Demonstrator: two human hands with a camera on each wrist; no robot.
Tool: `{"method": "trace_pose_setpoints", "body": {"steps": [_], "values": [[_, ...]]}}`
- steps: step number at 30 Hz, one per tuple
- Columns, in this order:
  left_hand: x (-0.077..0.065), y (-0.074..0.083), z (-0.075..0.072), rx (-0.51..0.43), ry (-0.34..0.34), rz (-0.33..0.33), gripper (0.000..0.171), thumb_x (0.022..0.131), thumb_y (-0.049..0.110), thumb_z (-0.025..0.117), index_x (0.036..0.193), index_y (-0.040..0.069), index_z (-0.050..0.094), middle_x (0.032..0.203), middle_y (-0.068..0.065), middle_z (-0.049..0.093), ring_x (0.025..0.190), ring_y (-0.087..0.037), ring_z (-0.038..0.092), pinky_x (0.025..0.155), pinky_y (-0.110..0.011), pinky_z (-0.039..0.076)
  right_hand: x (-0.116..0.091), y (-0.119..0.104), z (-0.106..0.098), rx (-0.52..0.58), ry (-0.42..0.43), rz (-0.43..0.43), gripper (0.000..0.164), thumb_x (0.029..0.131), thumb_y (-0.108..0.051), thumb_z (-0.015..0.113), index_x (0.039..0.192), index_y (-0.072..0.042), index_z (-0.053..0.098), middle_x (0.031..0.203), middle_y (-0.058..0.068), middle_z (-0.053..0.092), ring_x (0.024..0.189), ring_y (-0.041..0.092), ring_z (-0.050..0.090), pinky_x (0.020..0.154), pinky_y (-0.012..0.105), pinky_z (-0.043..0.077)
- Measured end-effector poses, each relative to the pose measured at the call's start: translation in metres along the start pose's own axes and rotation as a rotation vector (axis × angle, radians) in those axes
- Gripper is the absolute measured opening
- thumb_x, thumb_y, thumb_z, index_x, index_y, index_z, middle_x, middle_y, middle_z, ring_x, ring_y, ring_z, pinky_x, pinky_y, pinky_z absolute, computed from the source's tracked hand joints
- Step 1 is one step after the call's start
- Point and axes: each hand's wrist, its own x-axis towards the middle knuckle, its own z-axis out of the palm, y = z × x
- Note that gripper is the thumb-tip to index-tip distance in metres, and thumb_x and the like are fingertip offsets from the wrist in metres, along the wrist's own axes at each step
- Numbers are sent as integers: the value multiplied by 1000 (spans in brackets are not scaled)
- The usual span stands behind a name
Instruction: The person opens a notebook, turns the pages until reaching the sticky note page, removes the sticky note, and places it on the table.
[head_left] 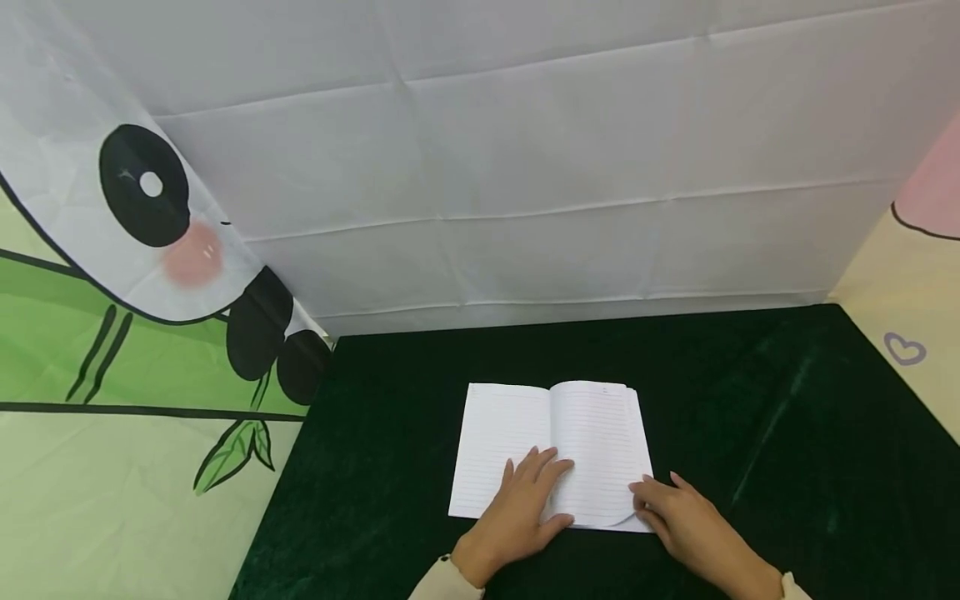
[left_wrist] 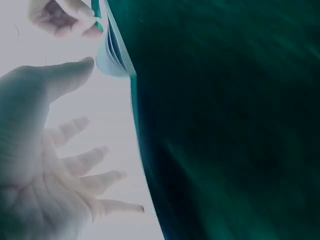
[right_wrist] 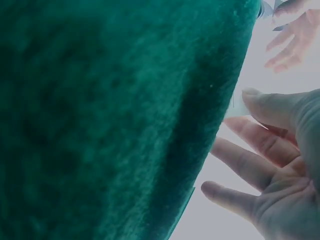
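With a creased white cloth [head_left: 525, 158] at twelve o'clock, an open white lined-paper notebook [head_left: 596, 433] lies on a dark-green velvety table [head_left: 375, 467], gutter partly hidden by the spread-fingered left hand [head_left: 521, 507], the right hand [head_left: 678, 517] pinching page edges at four o'clock.

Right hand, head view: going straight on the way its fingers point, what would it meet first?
The right hand would first meet the right page of the open notebook, whose edge it touches; beyond that, perhaps the left hand, though depth and exact clearance are unclear.
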Motion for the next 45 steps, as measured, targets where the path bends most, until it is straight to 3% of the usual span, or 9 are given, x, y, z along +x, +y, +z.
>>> {"method": "trace_pose_setpoints", "body": {"steps": [7,14,19,22,26,31,36,42,45], "values": [[12,24,12,-16,54,29,43,81,48,69,116,33,48,156,-3,25,144,-41,24,102,-69,31,0,2,-2,8,44,-6,9,84,-17,69,93,-20,65,85,-13,66,81,2,64,93,58,46],[18,38,20,-16,92,40,28,79,41,73,95,31,52,152,0,34,144,-40,26,100,-69,34,3,0,-5,67,-11,89,13,86,-22,66,99,-20,66,90,-11,70,91,10,68,98,57,44],[20,39,21,-10,105,41,13,85,35,69,86,33,56,143,4,46,142,-37,32,99,-68,36,3,-1,-7,79,-9,138,21,85,-22,68,106,-19,65,94,-10,69,82,2,63,79,33,54],[20,38,20,-23,115,35,11,87,34,68,83,34,57,139,5,50,141,-36,34,99,-68,36,4,-2,-7,88,-16,170,35,82,-22,72,115,-18,61,104,-3,70,87,6,65,74,30,55],[18,33,19,-56,164,10,12,87,33,67,82,32,56,136,5,52,140,-33,37,99,-67,37,4,-1,-7,112,-20,207,65,76,-25,78,133,-18,48,123,11,65,105,23,66,85,44,54],[15,28,17,-96,232,-6,13,85,28,67,81,29,55,134,3,53,138,-32,40,99,-67,37,4,1,-8,124,-54,244,90,70,-31,82,144,-16,34,129,15,61,103,23,65,82,45,54],[12,24,13,-146,271,-33,15,83,25,67,80,29,54,136,2,51,137,-33,40,98,-69,37,7,5,-9,85,-107,260,80,66,-31,84,134,-12,47,119,14,64,93,20,65,74,42,55],[8,20,10,-186,310,-91,13,82,23,67,82,28,55,142,-3,45,132,-28,45,101,-53,44,9,6,-8,80,-107,238,54,69,-25,83,118,-17,62,137,11,56,117,27,60,93,50,49],[7,17,9,-194,328,-117,12,82,24,66,81,28,55,141,-2,46,126,-24,49,99,-48,48,8,6,-10,76,-112,235,49,70,-24,82,115,-18,63,137,10,56,119,27,59,95,51,48]]}}
